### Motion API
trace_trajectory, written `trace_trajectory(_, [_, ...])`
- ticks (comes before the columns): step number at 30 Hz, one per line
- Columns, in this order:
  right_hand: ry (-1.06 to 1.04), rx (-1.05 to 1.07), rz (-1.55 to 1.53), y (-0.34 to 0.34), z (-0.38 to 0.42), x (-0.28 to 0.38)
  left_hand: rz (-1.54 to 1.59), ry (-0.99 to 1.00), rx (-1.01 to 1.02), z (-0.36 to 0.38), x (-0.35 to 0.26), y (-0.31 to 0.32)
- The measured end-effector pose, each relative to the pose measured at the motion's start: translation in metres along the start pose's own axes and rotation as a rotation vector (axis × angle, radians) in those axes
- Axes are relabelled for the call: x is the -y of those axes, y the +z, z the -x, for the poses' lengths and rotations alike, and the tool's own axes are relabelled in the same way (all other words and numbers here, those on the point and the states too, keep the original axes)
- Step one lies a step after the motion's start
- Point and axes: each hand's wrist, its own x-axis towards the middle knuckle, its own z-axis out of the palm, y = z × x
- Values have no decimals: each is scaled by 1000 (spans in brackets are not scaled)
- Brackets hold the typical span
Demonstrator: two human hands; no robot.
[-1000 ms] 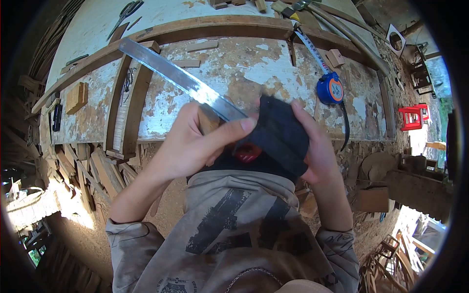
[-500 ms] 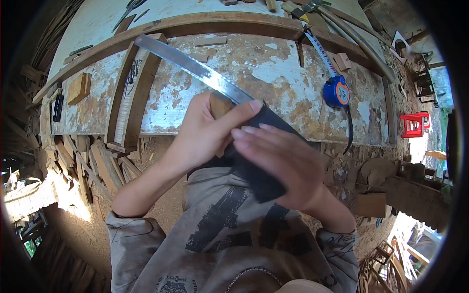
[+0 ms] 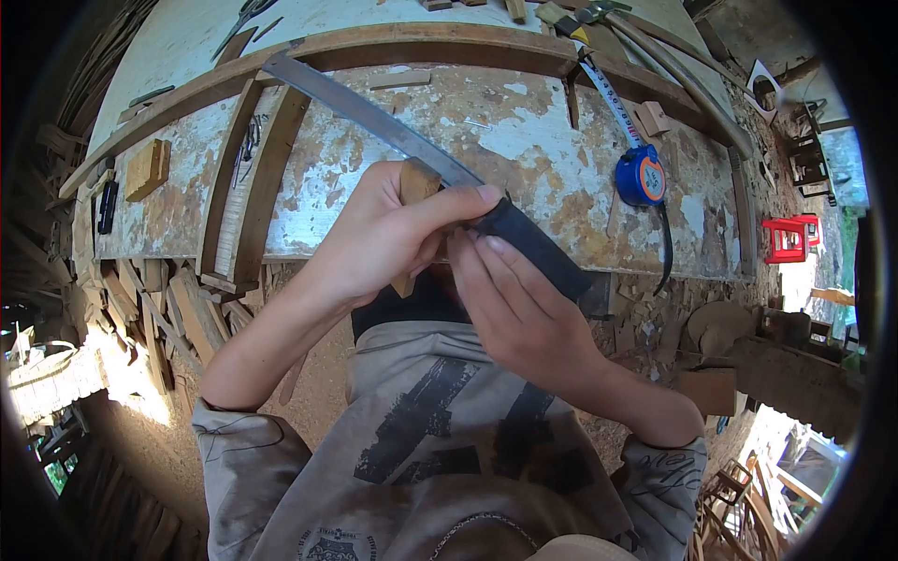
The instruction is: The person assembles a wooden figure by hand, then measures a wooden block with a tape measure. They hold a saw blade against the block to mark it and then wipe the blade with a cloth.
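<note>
My left hand is closed around a small wooden piece, with its thumb pressed along the near end of a long flat metal blade. The blade slants up and left over the bench. Just beyond the thumb tip, a black sheet, seemingly folded into a strip, slopes down to the right. My right hand is closed at the lower edge of this sheet, its fingertips meeting the left hand's fingers. How the wood, blade and sheet meet is hidden by my hands.
On the worn, paint-flaked workbench lie a blue tape measure with its tape out, a wooden block and a wooden frame. A hammer rests at the back right. Wood offcuts lie below the bench's left edge.
My right hand has moved from over the black sheet to its lower edge. The flap that hung down toward my shirt no longer shows, leaving a narrower strip. My left hand keeps its grip.
</note>
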Motion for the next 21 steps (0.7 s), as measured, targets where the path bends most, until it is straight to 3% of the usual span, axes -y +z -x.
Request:
trace_trajectory(6, [111,63,-44,1,0,1,40,-68,81,-2,-8,0])
trace_trajectory(21, [106,80,28,0,6,-10,57,-120,201,-4,-20,0])
